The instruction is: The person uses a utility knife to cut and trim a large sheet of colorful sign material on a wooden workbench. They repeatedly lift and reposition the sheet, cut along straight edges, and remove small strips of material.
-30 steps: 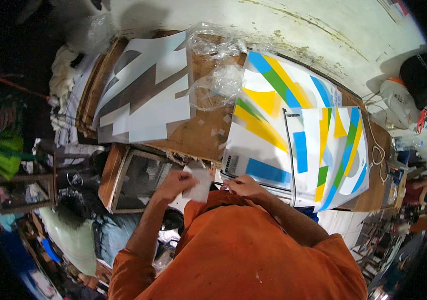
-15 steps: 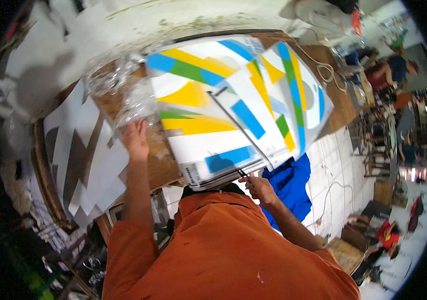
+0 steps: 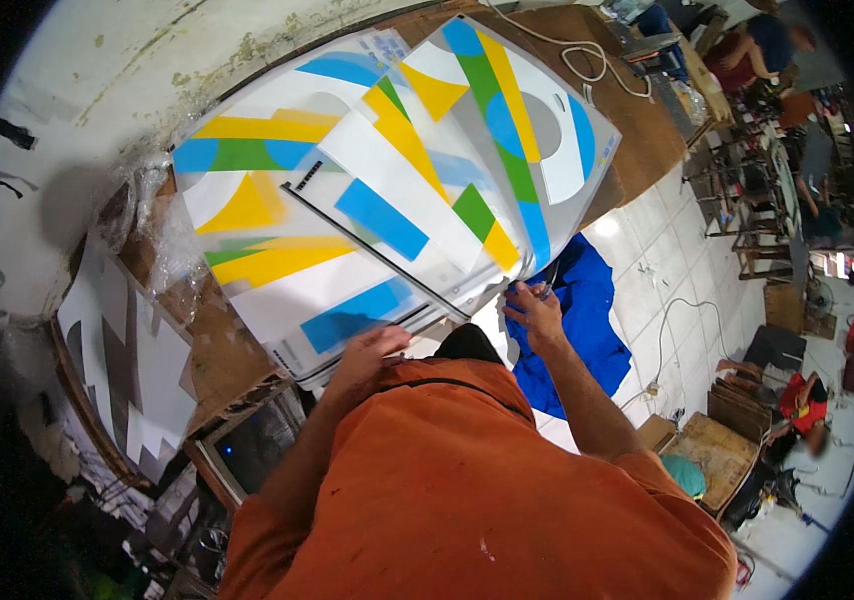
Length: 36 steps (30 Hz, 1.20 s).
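Clerk: What lies at the left of the frame?
Inspector: A grey-and-white patterned sheet [image 3: 127, 350], lower left. Right of it, crumpled clear plastic wrap [image 3: 172, 245] rests on the wooden tabletop [image 3: 232, 355].

Clerk: And the printed sheets?
Inspector: Two, overlapping, from upper left to upper centre. The lower printed sheet [image 3: 282, 262] bears yellow, green and blue shapes on white. The upper printed sheet [image 3: 513, 110], similarly coloured, covers its right part; a black stripe [image 3: 377, 250] runs along the upper one's left edge.

Clerk: The left hand?
Inspector: The left hand [image 3: 377, 348], just below centre, is at the lower sheet's near edge, fingers together and blurred. Whether it grips the edge cannot be told.

Clerk: The right hand?
Inspector: The right hand [image 3: 537, 308], right of centre, is closed on a small dark tool [image 3: 546, 292], kind unclear, by the upper sheet's near corner. Contact with that corner cannot be confirmed.

Clerk: Further right?
Inspector: A blue cloth [image 3: 587, 335] on white floor tiles [image 3: 657, 265].
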{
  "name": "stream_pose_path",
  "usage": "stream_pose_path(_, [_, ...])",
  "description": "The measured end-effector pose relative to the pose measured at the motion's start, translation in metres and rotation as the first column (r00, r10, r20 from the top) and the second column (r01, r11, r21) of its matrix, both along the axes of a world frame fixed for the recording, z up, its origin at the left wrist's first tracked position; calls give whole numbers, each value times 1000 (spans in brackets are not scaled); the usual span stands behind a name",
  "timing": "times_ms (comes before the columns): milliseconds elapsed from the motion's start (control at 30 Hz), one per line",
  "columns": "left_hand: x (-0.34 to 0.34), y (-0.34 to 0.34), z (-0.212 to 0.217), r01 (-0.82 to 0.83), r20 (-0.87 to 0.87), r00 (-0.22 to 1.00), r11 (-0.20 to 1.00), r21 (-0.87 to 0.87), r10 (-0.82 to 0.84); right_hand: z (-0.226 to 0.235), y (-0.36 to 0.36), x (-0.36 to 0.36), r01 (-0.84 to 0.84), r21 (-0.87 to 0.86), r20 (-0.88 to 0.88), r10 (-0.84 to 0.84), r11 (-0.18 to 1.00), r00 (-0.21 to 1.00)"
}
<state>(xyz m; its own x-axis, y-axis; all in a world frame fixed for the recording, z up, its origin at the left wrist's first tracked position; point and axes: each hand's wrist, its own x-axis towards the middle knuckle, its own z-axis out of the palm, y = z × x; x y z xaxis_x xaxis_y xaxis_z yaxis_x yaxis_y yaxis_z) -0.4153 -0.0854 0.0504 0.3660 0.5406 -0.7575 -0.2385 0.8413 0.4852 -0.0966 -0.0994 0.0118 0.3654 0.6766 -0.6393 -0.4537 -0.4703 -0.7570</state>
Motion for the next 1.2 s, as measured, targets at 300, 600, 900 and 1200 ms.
stream_pose_path(300, [139,-29,-42,-225,-112,971,968,-108,213,-1,-9,68,-731,-242,81,764,638,640])
stream_pose_path(600, [189,-31,-42,-526,-192,835,851,1,516,12,-19,91,-862,-78,-422,767,500,483])
stream_pose_path(900, [197,-33,-42,-572,-223,784,814,101,579,8,-5,66,-834,1,-470,736,552,487])
stream_pose_path(1200, [193,-32,-36,-558,-182,805,825,93,565,8,7,45,-796,-50,-487,681,603,547])
